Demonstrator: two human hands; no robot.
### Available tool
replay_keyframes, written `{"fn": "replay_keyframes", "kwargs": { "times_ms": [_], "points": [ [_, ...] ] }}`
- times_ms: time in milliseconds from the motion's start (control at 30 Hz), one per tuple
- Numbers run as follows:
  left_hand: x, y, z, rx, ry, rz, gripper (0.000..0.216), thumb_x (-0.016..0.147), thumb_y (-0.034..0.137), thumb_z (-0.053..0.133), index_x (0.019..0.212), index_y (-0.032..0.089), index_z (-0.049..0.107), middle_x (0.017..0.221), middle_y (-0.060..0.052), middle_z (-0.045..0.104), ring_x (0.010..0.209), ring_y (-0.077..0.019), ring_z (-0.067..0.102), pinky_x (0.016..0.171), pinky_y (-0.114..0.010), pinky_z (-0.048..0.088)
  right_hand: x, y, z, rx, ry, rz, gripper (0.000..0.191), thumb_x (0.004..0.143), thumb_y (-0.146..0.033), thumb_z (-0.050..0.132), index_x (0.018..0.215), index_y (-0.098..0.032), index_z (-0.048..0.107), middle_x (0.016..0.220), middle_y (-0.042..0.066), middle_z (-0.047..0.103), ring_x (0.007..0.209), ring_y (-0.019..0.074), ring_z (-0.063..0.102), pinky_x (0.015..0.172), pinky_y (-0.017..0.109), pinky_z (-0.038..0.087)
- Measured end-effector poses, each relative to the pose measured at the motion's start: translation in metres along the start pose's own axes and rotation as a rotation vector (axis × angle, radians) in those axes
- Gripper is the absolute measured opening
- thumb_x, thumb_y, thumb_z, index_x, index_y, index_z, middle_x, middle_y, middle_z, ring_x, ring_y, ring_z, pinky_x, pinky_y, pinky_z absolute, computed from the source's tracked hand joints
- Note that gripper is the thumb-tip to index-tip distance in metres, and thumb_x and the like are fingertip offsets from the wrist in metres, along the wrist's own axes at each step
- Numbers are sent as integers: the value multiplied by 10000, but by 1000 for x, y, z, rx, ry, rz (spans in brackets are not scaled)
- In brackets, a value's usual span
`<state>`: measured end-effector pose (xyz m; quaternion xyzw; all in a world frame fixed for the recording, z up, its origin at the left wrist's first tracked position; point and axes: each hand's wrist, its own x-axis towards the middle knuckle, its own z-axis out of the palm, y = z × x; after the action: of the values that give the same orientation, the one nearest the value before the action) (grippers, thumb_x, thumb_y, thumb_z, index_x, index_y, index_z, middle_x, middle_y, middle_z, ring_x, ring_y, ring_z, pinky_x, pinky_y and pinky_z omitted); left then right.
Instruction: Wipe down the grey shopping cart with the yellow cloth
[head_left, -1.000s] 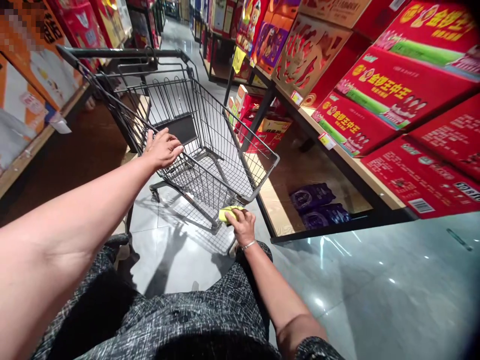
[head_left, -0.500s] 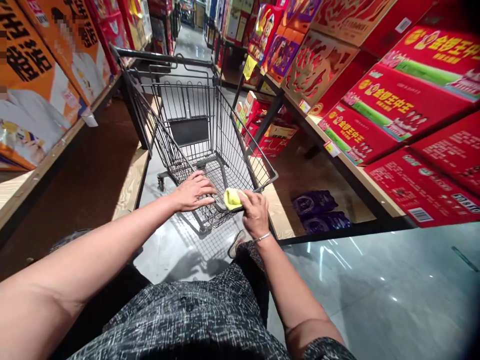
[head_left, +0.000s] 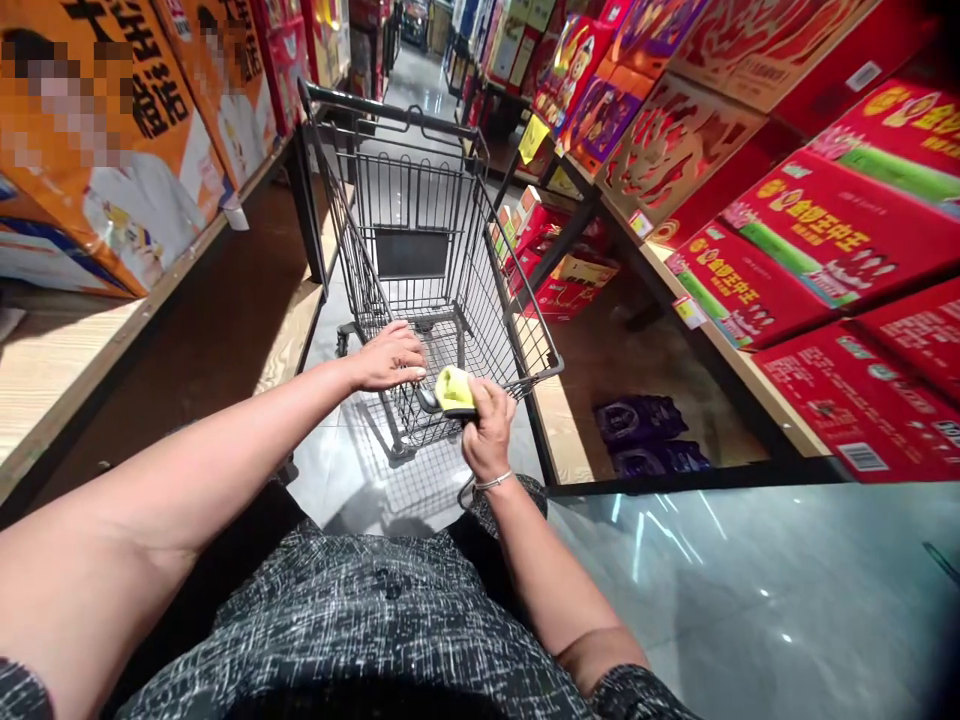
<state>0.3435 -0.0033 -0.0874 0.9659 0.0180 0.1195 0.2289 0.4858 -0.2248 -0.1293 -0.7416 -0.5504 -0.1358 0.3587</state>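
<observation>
Cloth [head_left: 454, 390] lower on cart [head_left: 420, 250], shelves [head_left: 720, 340] beside.

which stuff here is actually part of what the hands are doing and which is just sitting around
In hand:
- yellow cloth, gripped by the right hand
- shopping cart, its near rim under the left hand

Lying about:
- red gift boxes on the right shelf
- orange boxes on the left
- purple packs low down

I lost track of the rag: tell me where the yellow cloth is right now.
The yellow cloth is low in the head view's centre, gripped in the right hand against the shopping cart front rim, beside the left hand.
</observation>
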Motion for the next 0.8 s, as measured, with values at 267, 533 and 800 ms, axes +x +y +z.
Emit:
{"fn": "replay_keyframes", "kwargs": {
  "times_ms": [267,533,800],
  "points": [
    [-10,-17,-7,-27,-24,-35,379,941,503,447,919,242,721,1039,-19,705,1110,-203,540,1168,-457,55,-34,-32,49,-121,-4,-424,483,905,-212,628,1288,-503,582,1209,2,572,1108,210,397,952,371,364],
    [-16,-23,-8,-9,14,-77,295,885,427,490,846,258,729,1006,4,716,1115,-203,558,1187,-489,65,-96,-18,101,-249,-768,-293,388,955,-259,538,1257,-488,619,1357,18,570,1176,266,410,925,447,376],
    [-36,-37,-15,45,73,-137,246,761,258,504,848,293,731,1045,37,715,1215,-228,508,1201,-542,47,-26,-11,44,-148,-308,-384,422,937,-300,605,1285,-537,577,1214,6,598,1158,217,428,1021,412,350]
  ]
}}
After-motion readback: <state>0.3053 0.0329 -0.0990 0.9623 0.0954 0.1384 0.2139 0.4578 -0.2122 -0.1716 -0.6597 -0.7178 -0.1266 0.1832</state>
